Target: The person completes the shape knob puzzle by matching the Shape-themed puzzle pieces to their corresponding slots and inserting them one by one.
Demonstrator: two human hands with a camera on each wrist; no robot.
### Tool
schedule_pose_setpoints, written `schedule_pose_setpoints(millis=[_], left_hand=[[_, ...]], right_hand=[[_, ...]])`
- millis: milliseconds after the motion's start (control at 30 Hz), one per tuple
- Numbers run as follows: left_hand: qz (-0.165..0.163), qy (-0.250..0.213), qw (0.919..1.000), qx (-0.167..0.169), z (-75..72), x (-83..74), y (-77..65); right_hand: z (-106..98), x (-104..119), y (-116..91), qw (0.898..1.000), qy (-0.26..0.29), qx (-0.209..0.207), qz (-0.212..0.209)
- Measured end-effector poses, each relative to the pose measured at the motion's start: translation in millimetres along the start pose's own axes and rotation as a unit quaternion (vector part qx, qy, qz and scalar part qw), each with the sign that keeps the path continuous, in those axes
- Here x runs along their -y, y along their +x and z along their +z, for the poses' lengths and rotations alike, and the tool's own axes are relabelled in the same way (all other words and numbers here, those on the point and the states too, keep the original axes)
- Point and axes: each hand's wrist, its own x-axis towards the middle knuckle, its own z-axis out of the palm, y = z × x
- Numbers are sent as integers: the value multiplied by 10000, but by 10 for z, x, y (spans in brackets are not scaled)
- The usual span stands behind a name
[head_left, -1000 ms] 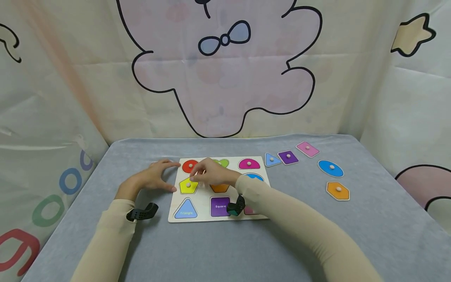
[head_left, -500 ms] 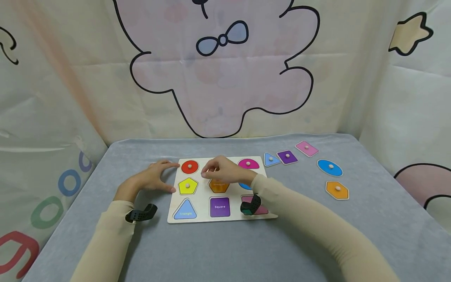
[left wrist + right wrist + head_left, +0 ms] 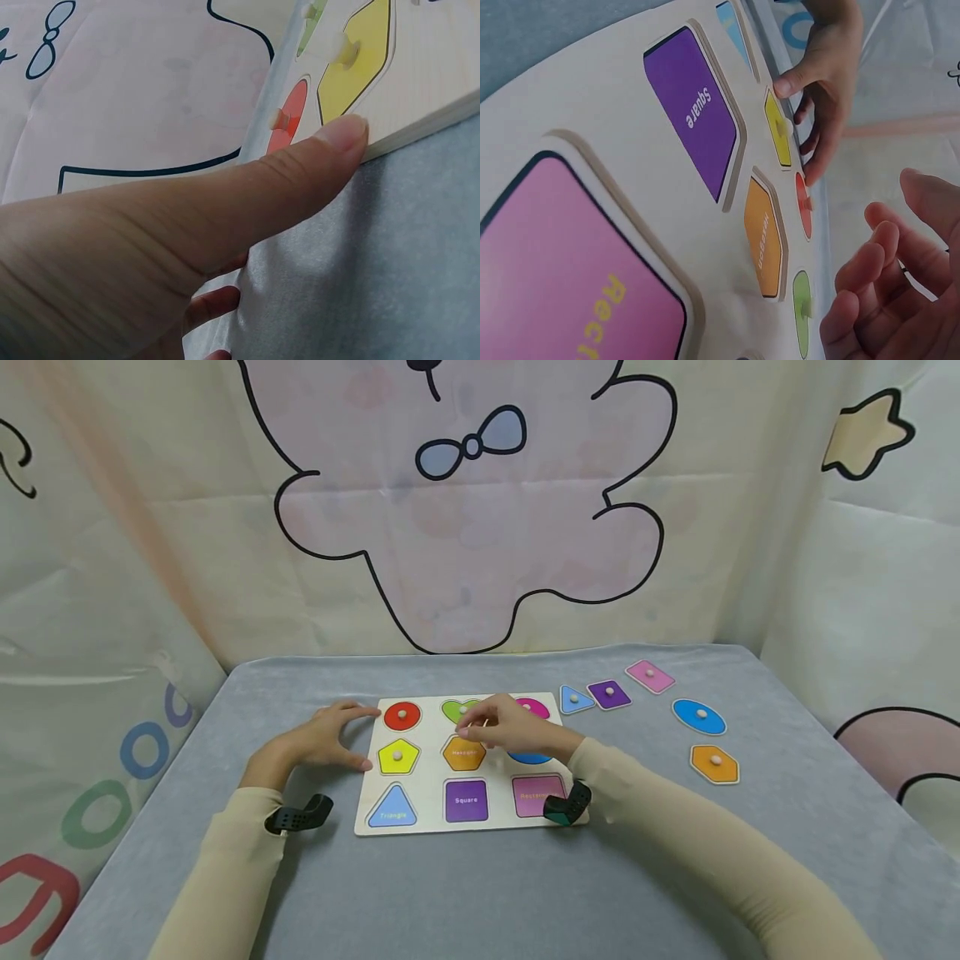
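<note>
A wooden shape puzzle board (image 3: pixel 430 777) lies flat on the table. My left hand (image 3: pixel 318 742) rests at its left edge, thumb and fingers spread; in the left wrist view the thumb (image 3: pixel 247 191) touches the edge beside the yellow pentagon (image 3: pixel 356 64). My right hand (image 3: pixel 521 728) hovers above the board between the green heart (image 3: pixel 455 710) and the magenta half circle (image 3: pixel 536 705). Its fingers are loosely curled, with nothing between them in the right wrist view. The red circle (image 3: pixel 402 716), pentagon and heart sit in their slots with knobs showing. Printed hexagon (image 3: pixel 463 753) and square (image 3: pixel 466 800) slots show labels.
Loose knobbed pieces lie right of the board: a blue triangle (image 3: pixel 574 701), purple square (image 3: pixel 609 695), pink rectangle (image 3: pixel 650 677), blue oval (image 3: pixel 699 717) and orange hexagon (image 3: pixel 715 765). A grey cloth (image 3: pixel 480 893) covers the table; a printed curtain (image 3: pixel 187 510) hangs behind.
My right hand has moved rightward from near the yellow pentagon, across the heart, which is partly uncovered again. My left hand stays at the board's edge.
</note>
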Motion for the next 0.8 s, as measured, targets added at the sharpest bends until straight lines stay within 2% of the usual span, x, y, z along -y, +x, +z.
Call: schedule_pose_setpoints(millis=[300,533,700,800], left_hand=[[-62,18,10000,-2,-7,-13,1],[-74,40,10000,-20,0,-1,-8],[-96,38,9999,-13,-4,22,8],[-103,39,9999,16,3,28,14]], right_hand=[[-134,-98,-198,9997,-25,-129,-201],[-228,-188,-335,9996,106,-222,-146],[-325,-255,-456,9993,38,-283,-238],[-372,-311,-548,9993,-36,-349,-153]])
